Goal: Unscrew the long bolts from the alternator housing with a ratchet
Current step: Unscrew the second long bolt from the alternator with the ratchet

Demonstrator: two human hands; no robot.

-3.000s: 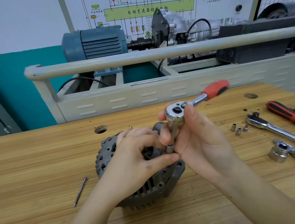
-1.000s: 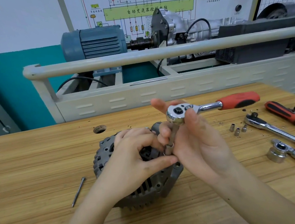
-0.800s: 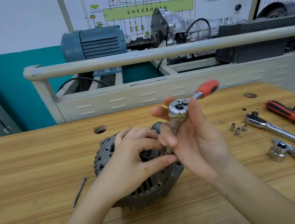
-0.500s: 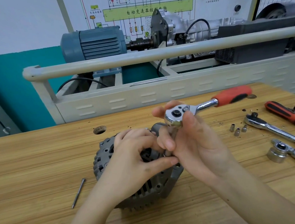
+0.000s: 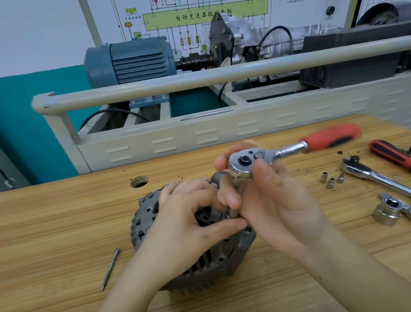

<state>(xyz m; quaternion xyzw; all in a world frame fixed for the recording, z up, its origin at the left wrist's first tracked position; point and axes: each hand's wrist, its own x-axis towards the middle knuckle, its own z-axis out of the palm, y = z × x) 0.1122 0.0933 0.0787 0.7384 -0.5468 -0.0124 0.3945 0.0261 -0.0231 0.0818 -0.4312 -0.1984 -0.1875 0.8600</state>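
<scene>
spinning: right hand (image 5: 274,199) pinches the ratchet (image 5: 243,164) head; keep the extension upright over the bolt
bracing: left hand (image 5: 192,221) grasps the alternator housing (image 5: 208,266); hold firm

1. Bare wooden surface (image 5: 45,230) lies open left of the grey ribbed alternator housing (image 5: 196,267), except one loose long steel bolt (image 5: 109,269).
2. Right side crowded: three small silver sockets (image 5: 330,180), chrome red-handled spare ratchet (image 5: 383,181), chrome large socket adapter (image 5: 398,210).

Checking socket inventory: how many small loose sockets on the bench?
3, clustered right of the hands, near the spare ratchet's head: one at left, one nearest the camera, one at right. Others may be hidden behind the hands or out of frame.
</scene>
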